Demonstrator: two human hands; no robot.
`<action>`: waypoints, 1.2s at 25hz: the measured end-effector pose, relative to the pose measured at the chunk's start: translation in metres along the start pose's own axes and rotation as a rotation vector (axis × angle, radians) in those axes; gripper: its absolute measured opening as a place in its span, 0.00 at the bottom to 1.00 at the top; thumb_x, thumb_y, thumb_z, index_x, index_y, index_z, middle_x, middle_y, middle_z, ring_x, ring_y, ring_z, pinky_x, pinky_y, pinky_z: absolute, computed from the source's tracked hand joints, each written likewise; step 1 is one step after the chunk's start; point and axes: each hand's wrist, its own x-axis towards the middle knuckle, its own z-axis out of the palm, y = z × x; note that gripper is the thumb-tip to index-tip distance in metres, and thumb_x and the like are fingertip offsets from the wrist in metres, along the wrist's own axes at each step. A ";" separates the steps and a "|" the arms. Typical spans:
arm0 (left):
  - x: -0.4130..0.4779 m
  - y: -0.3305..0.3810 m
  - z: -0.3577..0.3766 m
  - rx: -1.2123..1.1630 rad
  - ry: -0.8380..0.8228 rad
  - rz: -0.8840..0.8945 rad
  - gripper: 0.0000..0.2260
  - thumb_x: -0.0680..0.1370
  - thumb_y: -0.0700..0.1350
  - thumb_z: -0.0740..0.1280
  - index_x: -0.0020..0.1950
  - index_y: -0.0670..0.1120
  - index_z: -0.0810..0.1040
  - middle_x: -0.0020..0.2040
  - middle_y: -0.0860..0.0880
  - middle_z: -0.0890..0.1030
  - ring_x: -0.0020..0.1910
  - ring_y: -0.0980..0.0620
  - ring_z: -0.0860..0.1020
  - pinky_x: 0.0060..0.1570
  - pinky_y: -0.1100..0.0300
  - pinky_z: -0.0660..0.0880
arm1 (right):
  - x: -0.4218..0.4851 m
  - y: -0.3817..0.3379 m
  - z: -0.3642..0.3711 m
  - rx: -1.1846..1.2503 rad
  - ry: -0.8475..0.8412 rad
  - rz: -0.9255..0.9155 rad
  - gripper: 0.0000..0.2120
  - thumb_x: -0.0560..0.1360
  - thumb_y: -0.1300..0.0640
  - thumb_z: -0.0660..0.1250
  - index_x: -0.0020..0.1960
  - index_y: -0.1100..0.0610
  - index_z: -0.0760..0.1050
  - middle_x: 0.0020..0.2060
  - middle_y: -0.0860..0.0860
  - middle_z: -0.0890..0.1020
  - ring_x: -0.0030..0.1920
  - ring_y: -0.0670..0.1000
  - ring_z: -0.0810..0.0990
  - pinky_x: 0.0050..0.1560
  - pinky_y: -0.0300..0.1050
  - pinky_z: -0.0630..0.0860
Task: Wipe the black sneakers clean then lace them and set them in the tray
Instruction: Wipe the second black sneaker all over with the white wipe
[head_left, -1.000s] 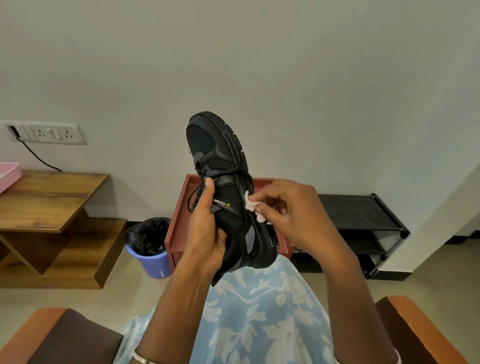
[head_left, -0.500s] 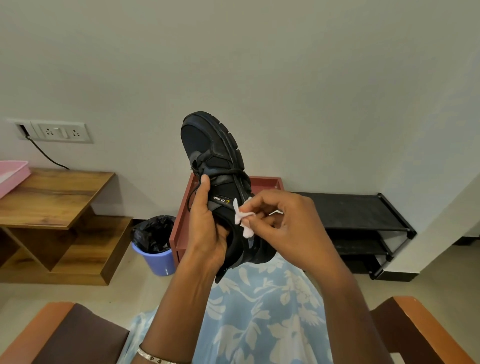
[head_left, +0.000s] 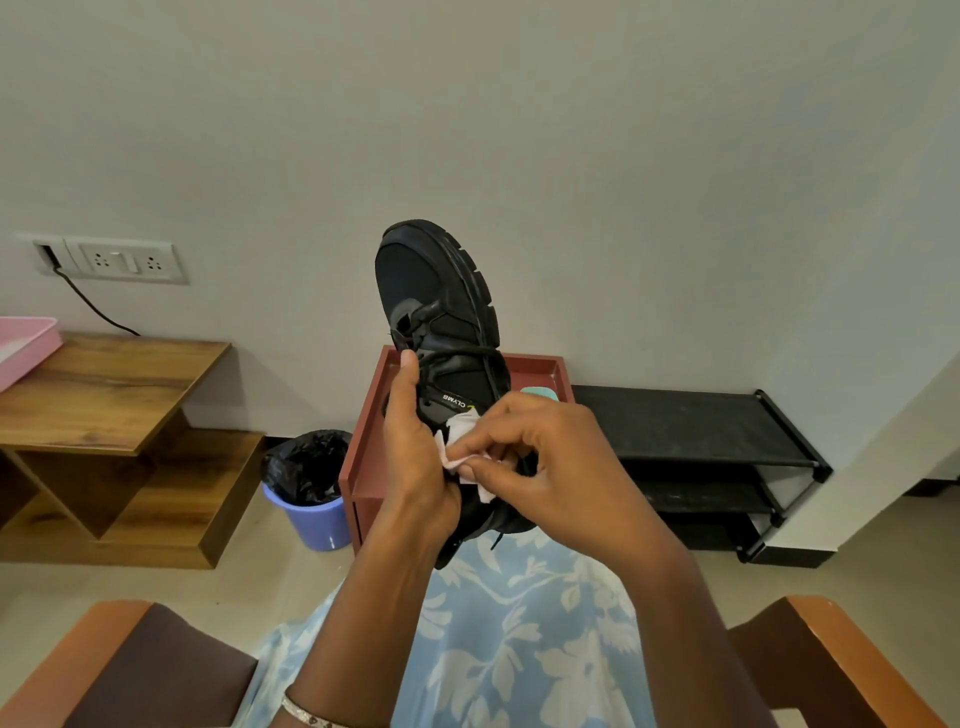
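At frame centre the red-brown tray (head_left: 366, 447) waits behind. We hold the black sneaker (head_left: 436, 291) toe-up before it, our left hand (head_left: 415, 452) wrapped round its middle to steady it, while our right hand (head_left: 550, 457) pinches a small white wipe (head_left: 460, 434) against its side.

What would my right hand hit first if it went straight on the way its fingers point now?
Probably the black sneaker. The right hand pinches a white wipe and its fingers point at the shoe's side, right beside the left hand gripping it. Depth is unclear, so that hand could come first.
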 end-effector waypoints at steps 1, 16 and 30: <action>-0.001 -0.001 0.001 0.011 -0.009 -0.003 0.25 0.80 0.61 0.60 0.56 0.43 0.84 0.53 0.41 0.83 0.50 0.45 0.83 0.54 0.52 0.79 | 0.002 0.002 -0.001 0.010 0.041 -0.005 0.07 0.74 0.57 0.75 0.51 0.49 0.86 0.44 0.43 0.81 0.44 0.45 0.80 0.45 0.35 0.77; -0.009 0.003 0.010 0.102 -0.013 -0.034 0.17 0.79 0.46 0.62 0.40 0.42 0.87 0.44 0.39 0.85 0.40 0.44 0.85 0.44 0.53 0.82 | 0.018 0.021 -0.009 0.114 0.266 0.076 0.08 0.73 0.56 0.76 0.51 0.48 0.86 0.47 0.42 0.83 0.47 0.44 0.82 0.47 0.34 0.78; -0.005 0.008 0.009 0.036 0.010 -0.044 0.17 0.78 0.47 0.62 0.41 0.40 0.86 0.45 0.38 0.84 0.42 0.41 0.83 0.53 0.48 0.79 | 0.017 0.014 -0.002 0.234 0.300 0.188 0.08 0.71 0.59 0.78 0.48 0.50 0.86 0.39 0.42 0.85 0.41 0.43 0.82 0.40 0.29 0.74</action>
